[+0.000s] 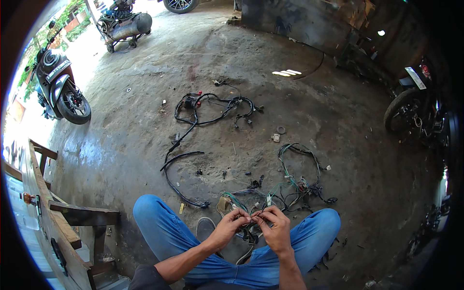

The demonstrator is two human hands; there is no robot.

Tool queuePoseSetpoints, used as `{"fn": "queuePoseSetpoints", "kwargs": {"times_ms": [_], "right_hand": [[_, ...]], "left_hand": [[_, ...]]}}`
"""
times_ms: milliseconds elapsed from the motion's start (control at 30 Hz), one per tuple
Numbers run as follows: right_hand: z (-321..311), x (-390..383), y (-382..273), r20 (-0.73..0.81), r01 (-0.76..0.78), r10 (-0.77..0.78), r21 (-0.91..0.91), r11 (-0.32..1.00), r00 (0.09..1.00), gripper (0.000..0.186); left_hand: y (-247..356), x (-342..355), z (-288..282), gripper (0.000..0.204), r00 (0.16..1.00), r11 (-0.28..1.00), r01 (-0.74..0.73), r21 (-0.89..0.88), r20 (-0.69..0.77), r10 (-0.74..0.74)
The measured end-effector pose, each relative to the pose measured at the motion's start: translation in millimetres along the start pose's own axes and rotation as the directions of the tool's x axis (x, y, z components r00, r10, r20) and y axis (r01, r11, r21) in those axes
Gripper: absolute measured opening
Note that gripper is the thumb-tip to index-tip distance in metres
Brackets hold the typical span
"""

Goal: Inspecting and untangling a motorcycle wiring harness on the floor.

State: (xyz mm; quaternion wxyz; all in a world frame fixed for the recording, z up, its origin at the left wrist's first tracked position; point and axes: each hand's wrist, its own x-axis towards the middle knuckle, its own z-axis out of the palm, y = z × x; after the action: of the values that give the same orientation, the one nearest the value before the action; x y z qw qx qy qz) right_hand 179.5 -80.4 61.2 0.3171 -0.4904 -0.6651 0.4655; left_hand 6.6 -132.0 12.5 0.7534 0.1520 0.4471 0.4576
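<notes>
While both hands work close together between the bent knees, the left hand (228, 226) has thumb and fingertips pinched on thin wires (249, 237), and the right hand (276, 231) pinches the same bunch right beside it; which strand sits in which hand is too small to tell. Bunch hangs just below the grip and spreads out past it, partly hidden by the fingers. Blue jeans (159, 224) flank the grip on both sides, boxing it in; gray shoe (206, 227) just left of it. Right beyond the grip, tangled strands and connectors clutter the floor (357, 193), running into a green-and-dark wire loop (316, 162) ahead and to the right. Black cable (175, 189) lies ahead-left, leading up to a taped black harness (195, 116) farther out. Small dark ring (281, 130) on the floor, ahead and slightly right. Wooden bench (60, 217) well off to the left. Far from the grip: scooter (67, 92) ahead-left, motorcycle (405, 112) ahead-right, air compressor (129, 29) and car wheel (181, 4) at the back.
</notes>
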Motion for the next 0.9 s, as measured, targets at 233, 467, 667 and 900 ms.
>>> {"fn": "queuePoseSetpoints", "kwargs": {"times_ms": [233,467,667,900], "right_hand": [[-7,1,15,-0.114,0.008,-0.016,-0.072,0.997,0.993,0.011],[-7,8,11,-0.175,0.02,-0.037,-0.101,0.995,0.984,0.011],[-6,10,10,-0.167,0.031,-0.039,-0.055,0.998,0.985,0.011],[-7,7,15,-0.125,0.045,-0.056,-0.088,0.995,0.991,0.012]], "left_hand": [[26,4,6,0.041,0.994,0.968,-0.004,0.253,0.108,-0.024],[1,24,-8,0.048,0.996,0.951,-0.053,0.306,-0.053,0.072],[17,26,-16,0.072,0.869,0.844,-0.299,0.444,-0.24,0.433],[26,26,-14,0.08,0.802,0.802,-0.407,0.438,-0.249,0.543]]}}
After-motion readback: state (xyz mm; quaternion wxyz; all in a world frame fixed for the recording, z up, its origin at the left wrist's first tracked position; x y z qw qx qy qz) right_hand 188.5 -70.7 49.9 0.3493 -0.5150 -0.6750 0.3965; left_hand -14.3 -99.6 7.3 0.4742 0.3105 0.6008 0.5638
